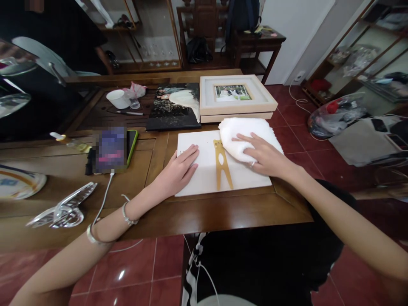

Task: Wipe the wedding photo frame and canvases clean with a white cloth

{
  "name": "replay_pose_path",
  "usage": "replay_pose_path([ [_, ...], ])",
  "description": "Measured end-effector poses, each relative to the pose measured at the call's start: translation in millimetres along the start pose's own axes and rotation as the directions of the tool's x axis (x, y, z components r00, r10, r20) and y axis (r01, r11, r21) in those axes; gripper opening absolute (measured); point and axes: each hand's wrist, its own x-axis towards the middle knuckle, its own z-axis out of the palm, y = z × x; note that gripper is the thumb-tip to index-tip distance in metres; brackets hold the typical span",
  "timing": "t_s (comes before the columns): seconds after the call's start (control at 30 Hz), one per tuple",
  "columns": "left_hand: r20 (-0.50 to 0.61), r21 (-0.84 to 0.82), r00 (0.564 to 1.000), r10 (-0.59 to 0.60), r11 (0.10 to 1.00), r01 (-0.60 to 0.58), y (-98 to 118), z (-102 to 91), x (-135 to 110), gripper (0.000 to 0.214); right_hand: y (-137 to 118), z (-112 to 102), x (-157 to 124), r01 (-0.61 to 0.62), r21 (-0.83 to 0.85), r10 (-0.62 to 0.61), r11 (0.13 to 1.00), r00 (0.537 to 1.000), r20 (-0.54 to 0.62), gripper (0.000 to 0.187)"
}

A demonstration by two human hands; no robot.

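A white rectangular board lies flat near the front edge of the wooden table. On its left side rests my left hand, fingers stretched out and flat. My right hand is spread over a fluffy white cloth, pressing on its top; the thumb side is partly sunk in the folds. The cloth covers the board's upper right corner. Between my hands, on the board, is a flat tan cat-shaped piece with two long legs and an oval hole, its upper right edge touching the cloth.
Behind the board are a framed photo and a dark photo panel. A white cup, a phone with a green edge, a dropper bottle and a shiny silver object stand or lie leftward. A person is across the table.
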Motion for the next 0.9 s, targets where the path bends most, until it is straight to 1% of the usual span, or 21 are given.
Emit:
replay_pose_path([
  [0.07, 0.004, 0.003, 1.000, -0.003, 1.000, 0.003, -0.1, -0.2, 0.1, 0.049, 15.3, 2.2, 13.7, -0.018, -0.007, 0.018, 1.000, 1.000, 0.003, 0.024],
  [0.13, 0.006, 0.003, 1.000, -0.007, 1.000, 0.007, -0.4, -0.3, 0.0, 0.049, 24.3, 3.6, 24.2, -0.056, -0.014, 0.056, 0.998, 0.998, 0.002, 0.024],
  [0.2, 0.007, 0.002, 1.000, -0.009, 1.000, 0.009, -0.7, -0.2, -0.1, 0.049, 26.6, 4.7, 30.1, -0.095, -0.022, 0.095, 0.995, 0.995, -0.006, 0.022],
  [0.3, 0.005, 0.002, 1.000, -0.007, 1.000, 0.007, -1.2, 0.0, -0.2, 0.049, 19.1, 5.8, 28.1, -0.112, -0.023, 0.111, 0.993, 0.993, -0.034, 0.023],
  [0.37, 0.003, 0.002, 1.000, -0.004, 1.000, 0.004, -1.4, 0.1, -0.2, 0.048, 8.4, 5.1, 19.4, -0.097, -0.015, 0.096, 0.995, 0.994, -0.051, 0.022],
  [0.47, 0.002, 0.004, 1.000, 0.002, 1.000, -0.002, -1.4, 0.1, -0.4, 0.048, -15.2, 0.5, -2.8, -0.039, 0.008, 0.040, 0.999, 0.997, -0.059, 0.018],
  [0.57, -0.003, 0.009, 1.000, 0.007, 1.000, -0.007, -1.1, 0.1, -0.8, 0.049, -46.3, -7.0, -30.4, 0.004, 0.031, -0.003, 1.000, 0.999, -0.051, 0.016],
  [0.73, -0.008, 0.014, 1.000, 0.008, 1.000, -0.008, -0.1, 0.0, -0.9, 0.049, -98.0, -19.0, -71.2, 0.015, 0.100, -0.014, 0.995, 1.000, -0.018, 0.020],
  [0.83, -0.008, 0.021, 1.000, 0.008, 1.000, -0.007, 0.0, 0.3, -0.8, 0.049, -114.7, -24.1, -84.4, 0.014, 0.125, -0.013, 0.992, 1.000, -0.006, 0.022],
  [0.9, -0.008, 0.026, 1.000, 0.012, 1.000, -0.012, 0.1, 0.7, -0.8, 0.049, -116.7, -25.8, -86.5, 0.017, 0.133, -0.017, 0.991, 1.000, 0.002, 0.023],
])
